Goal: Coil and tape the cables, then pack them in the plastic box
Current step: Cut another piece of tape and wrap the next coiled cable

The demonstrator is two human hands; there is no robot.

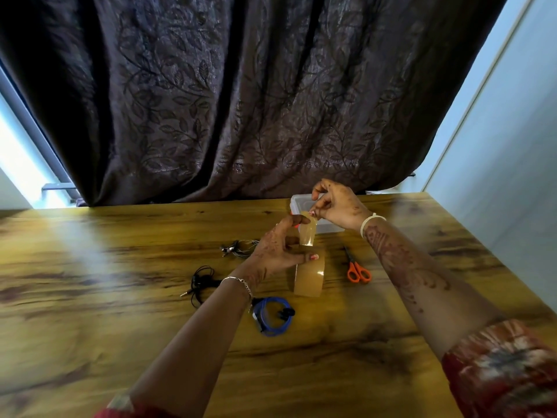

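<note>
- Cables, three in all, lay on the wooden surface [120, 267], none of them in the box. A blue cable [272, 316] sat coiled nearest, a black earphone cable [201, 283] was loosely bunched to its left, and a thin grey cable [239, 247] lay farther off.
- Left hand [277, 248] held the brown tape roll [310, 277] above the surface, thumb and fingers clamped on it.
- Right hand [337, 206] pinched the free end of the tape strip [308, 232], fingers together, the strip drawn up from the roll.
- Orange scissors [357, 270] lay just right of the roll, untouched.
- Plastic box [301, 202] stood at the far side behind the hands, its inside hidden.
- Progress seemed early: whether any coil was already taped could not be told, and cutting, binding and packing all remained.
</note>
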